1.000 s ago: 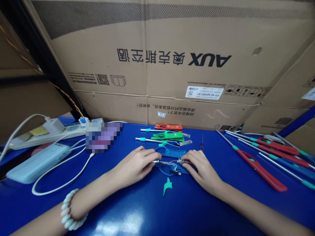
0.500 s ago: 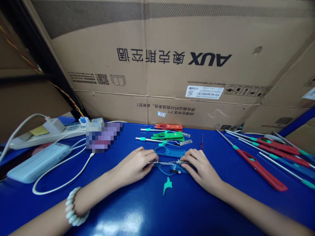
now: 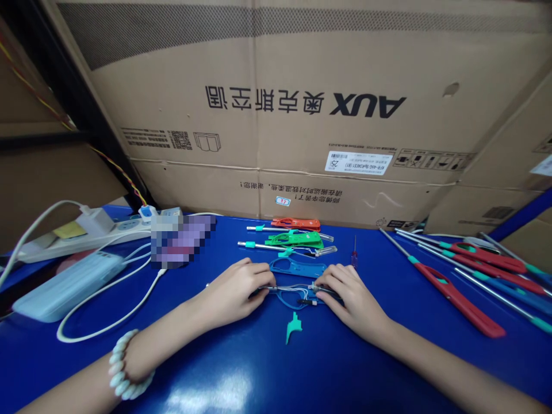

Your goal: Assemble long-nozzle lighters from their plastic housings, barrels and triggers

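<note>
Both hands have crept a little nearer the person, and what looks like the rod's tip now peeks out beyond the left hand [image 3: 235,290]. That hand is pinched round the thin metal rod [image 3: 268,287]. The right hand [image 3: 351,296] is closed on the right end of the blue handle shell [image 3: 288,300], which lies flat on the bench [image 3: 259,368] between them. Shell and rod run left to right, the rod pointing left. A slip might, I'd guess, tug the fine white wires [image 3: 297,289] loose.
</note>
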`<state>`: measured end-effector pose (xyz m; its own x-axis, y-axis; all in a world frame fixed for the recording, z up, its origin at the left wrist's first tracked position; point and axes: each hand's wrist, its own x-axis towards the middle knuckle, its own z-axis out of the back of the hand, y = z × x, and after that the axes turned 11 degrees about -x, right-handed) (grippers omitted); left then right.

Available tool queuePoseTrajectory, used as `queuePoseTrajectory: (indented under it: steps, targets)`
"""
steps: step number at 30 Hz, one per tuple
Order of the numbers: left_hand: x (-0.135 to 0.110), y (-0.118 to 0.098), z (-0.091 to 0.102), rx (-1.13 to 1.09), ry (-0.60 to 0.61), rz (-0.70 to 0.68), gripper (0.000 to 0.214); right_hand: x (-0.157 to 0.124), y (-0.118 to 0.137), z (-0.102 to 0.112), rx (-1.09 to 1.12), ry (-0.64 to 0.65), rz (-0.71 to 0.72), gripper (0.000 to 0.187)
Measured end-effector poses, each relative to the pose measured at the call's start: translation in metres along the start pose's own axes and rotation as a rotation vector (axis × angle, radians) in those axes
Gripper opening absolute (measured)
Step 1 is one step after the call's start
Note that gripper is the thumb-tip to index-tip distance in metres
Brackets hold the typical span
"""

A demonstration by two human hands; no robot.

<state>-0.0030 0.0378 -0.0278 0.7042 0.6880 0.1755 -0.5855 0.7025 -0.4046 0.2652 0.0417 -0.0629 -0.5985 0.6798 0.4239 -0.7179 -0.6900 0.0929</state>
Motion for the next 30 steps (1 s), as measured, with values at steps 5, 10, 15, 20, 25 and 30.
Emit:
queuePoseTrajectory:
  steps: [5, 10, 15, 20, 25, 30]
  targets:
    - [0.001, 0.001, -0.002, 0.022, 0.011, -0.008, 0.017, 0.000, 0.001, 0.000, -0.031, -0.008, 0.007, 0.017]
    - [-0.001, 0.004, -0.005, 0.072, 0.008, -0.021, 0.019, 0.000, 0.001, 0.001, -0.064, -0.003, 0.010, 0.016]
    - [-0.002, 0.004, -0.007, 0.120, 0.015, -0.023, 0.020, -0.001, 0.001, 0.000, -0.057, -0.007, 0.003, 0.017]
    - [-0.001, -0.001, -0.007, 0.203, 0.038, -0.038, 0.019, -0.002, 0.001, 0.000, -0.050, -0.009, 0.006, 0.014]
    - [0.000, -0.005, -0.009, 0.278, 0.052, -0.024, 0.018, -0.002, 0.002, 0.002, -0.022, 0.001, 0.000, 0.011]
    - [-0.001, -0.003, -0.012, 0.268, 0.014, -0.038, 0.016, -0.001, 0.003, 0.002, -0.002, -0.001, 0.020, 0.011]
